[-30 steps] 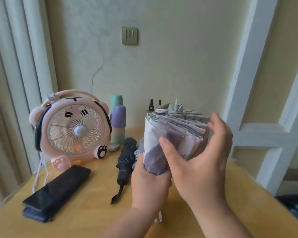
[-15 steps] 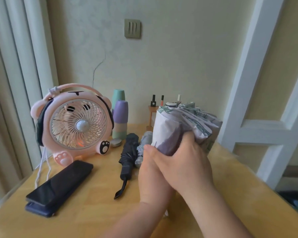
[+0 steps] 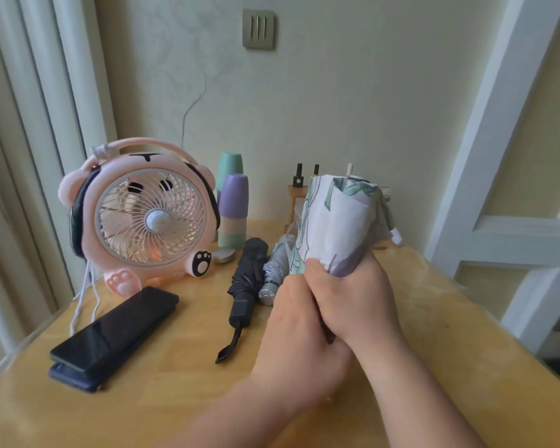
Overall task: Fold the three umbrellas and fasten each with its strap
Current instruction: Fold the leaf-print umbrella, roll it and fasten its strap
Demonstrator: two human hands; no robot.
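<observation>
Centre right, the white leaf-printed fabric umbrella (image 3: pixel 337 227) stands upright: left hand (image 3: pixel 299 321) curled round its base, right hand (image 3: pixel 358 300) squeezing the folds. I'd hold those pleats tight before fastening it.

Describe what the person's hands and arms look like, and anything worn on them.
Both forearms are bare as far as the picture shows, no sleeves. The left hand and right hand are ungloved; no ring, watch or bracelet shows on the sides in view.
</observation>
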